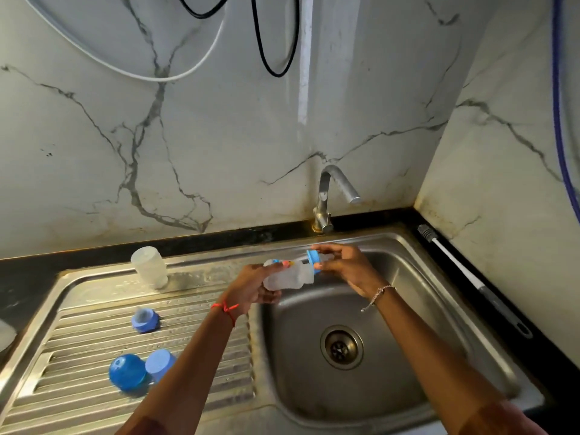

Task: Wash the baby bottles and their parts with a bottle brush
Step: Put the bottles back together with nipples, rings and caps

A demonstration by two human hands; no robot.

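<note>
Left hand [251, 287] tight around bottle [290, 276], right hand [348, 266] in pinch on blue collar [313, 258].

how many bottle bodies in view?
2. A standing bottle at the back of the drainboard; a held bottle, sideways over the sink, gripped by left hand and right hand.

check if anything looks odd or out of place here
Nothing spilled or broken. The bottle brush lies untouched right of the sink, while the left hand grips a bottle and the right hand pinches its blue collar.
</note>
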